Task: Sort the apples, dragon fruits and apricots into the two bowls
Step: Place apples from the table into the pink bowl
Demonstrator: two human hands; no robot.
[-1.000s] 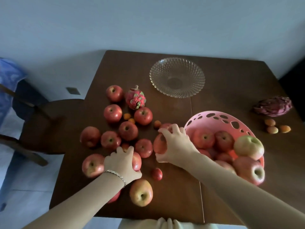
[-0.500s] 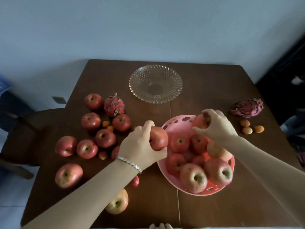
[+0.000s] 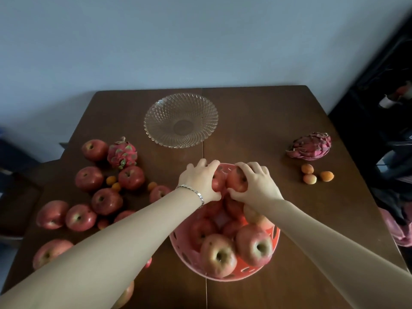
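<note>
Both hands at far rim of pink bowl (image 3: 185,253), side by side, thumbs nearly touching: left hand (image 3: 199,181) grips an apple (image 3: 217,183), right hand (image 3: 256,186) grips a second apple (image 3: 237,181).
Pink bowl: plastic, round cut-out holes, heaped with smooth red-yellow fruit, on dark brown wooden table (image 3: 267,121) with centre seam; plain pale wall (image 3: 178,41) behind. Beyond it: clear glass bowl (image 3: 181,120), diamond-cut, scalloped edge. Left of it: loose apples (image 3: 106,201), small orange apricots (image 3: 111,179), spiky pink dragon fruit (image 3: 122,153). Right of it: duller dragon fruit (image 3: 310,146), three apricots (image 3: 309,179). Silver bracelet (image 3: 197,194) on left wrist.
</note>
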